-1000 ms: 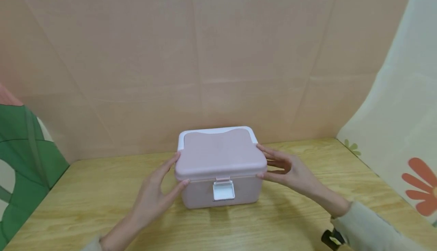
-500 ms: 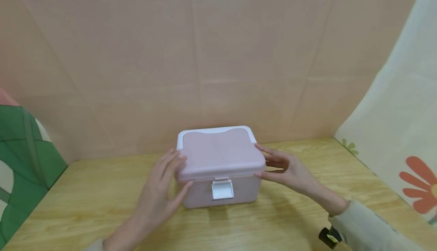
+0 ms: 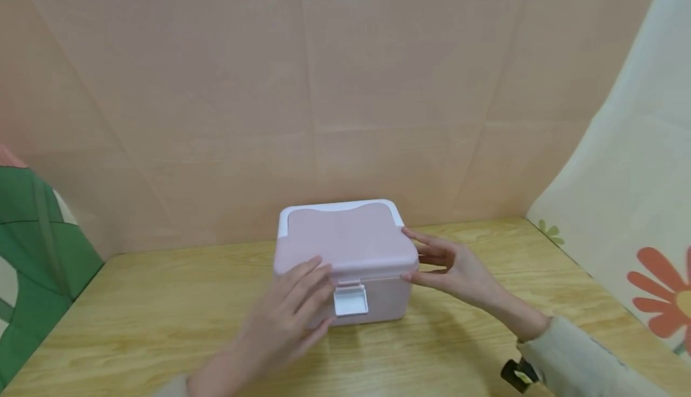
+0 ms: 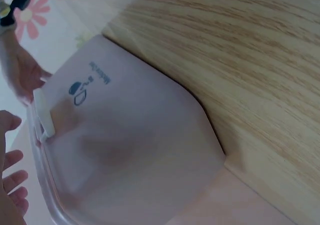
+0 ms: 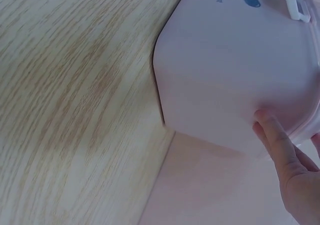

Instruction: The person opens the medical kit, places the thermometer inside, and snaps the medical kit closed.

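A pale pink medicine box (image 3: 345, 238) with a white handle on its lid and a white latch (image 3: 351, 301) on its front stands on the table, lid down. My right hand (image 3: 459, 268) holds the box's right end, thumb at the front corner by the lid seam and fingers along the side. In the right wrist view, fingers (image 5: 285, 152) rest against the side wall. My left hand (image 3: 286, 313) is in front of the box's left half, fingers loosely extended towards the latch and overlapping the lid edge. Nothing lies in its grasp.
The wood-grain table (image 3: 162, 301) runs back to a beige cloth backdrop (image 3: 313, 97) just behind the box. Cloth with a green pattern (image 3: 43, 247) hangs at left, and floral cloth (image 3: 621, 205) at right. A small dark device (image 3: 519, 375) sits at the right wrist.
My left hand has let go of the box's left corner and moved right across its front, close to the latch. The right hand keeps its hold; the box stays in place.
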### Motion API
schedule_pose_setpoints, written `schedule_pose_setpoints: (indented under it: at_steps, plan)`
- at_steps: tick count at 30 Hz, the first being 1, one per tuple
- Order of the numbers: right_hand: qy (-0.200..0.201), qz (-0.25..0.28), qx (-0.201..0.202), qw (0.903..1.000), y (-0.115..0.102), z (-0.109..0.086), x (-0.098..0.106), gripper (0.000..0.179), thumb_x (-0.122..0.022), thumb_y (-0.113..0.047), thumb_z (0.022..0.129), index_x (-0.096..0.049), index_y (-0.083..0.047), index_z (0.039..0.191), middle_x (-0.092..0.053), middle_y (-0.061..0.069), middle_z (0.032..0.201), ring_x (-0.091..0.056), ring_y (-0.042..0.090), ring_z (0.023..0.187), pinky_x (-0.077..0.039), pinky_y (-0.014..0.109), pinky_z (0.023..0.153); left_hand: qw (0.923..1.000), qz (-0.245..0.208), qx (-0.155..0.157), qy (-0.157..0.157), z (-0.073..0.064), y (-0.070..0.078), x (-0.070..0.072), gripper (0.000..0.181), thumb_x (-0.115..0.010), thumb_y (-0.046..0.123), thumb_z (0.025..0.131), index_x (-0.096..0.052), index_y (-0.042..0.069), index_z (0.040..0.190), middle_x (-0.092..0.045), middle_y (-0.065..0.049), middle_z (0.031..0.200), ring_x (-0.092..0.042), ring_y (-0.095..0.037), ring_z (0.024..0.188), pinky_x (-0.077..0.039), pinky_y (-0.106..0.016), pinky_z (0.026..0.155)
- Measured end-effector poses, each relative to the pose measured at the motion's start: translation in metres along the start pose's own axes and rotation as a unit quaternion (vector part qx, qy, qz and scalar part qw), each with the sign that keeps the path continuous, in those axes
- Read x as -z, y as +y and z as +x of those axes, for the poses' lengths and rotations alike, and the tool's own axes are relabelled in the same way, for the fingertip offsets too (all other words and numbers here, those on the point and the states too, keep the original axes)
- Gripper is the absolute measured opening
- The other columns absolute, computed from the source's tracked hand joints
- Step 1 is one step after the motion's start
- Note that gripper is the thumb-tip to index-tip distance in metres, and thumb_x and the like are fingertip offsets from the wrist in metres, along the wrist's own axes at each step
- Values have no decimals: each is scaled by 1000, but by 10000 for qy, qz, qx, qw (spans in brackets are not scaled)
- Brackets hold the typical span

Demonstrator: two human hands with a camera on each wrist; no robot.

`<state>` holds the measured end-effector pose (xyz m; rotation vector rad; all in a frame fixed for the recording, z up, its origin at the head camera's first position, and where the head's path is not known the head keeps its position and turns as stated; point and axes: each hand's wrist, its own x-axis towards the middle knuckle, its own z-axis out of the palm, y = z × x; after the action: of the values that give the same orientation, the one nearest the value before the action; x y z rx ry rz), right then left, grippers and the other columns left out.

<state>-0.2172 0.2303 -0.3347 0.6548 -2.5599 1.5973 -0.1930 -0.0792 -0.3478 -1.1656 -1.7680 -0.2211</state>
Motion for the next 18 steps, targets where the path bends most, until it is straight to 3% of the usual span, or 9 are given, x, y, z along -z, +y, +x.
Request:
schedule_pose_setpoints:
  at_steps: [6, 13, 18]
  plan:
    - [75, -86, -128, 9999, -1, 1, -2, 66, -74, -20, 78, -45, -20, 137, -57, 18, 126, -61, 28, 109, -55, 29, 81, 9986, 308, -384, -189, -1, 5, -6, 40, -37, 33, 98, -65, 5, 105, -62, -12, 116, -54, -27, 115, -43, -36, 99]
    - [247, -371, -202, 9988, -3, 1, -2, 60, -71, -24, 81, -48, -24, 135, -63, 15, 120, -63, 25, 105, -55, 25, 78, 9947, 679, -777, 26, 1, 7, -13, 35, -38, 28, 99, -66, 8, 100, -64, -5, 101, -58, -20, 99, -47, -30, 89]
    - [333, -503, -180, 9980, -5, 1, -3, 58, -70, -26, 82, -48, -26, 135, -64, 13, 117, -64, 23, 103, -54, 21, 75, 9933, 722, -880, -201, 1, 10, -16, 34, -34, 23, 100, -65, 9, 100, -62, -3, 100, -57, -18, 98, -47, -29, 89]
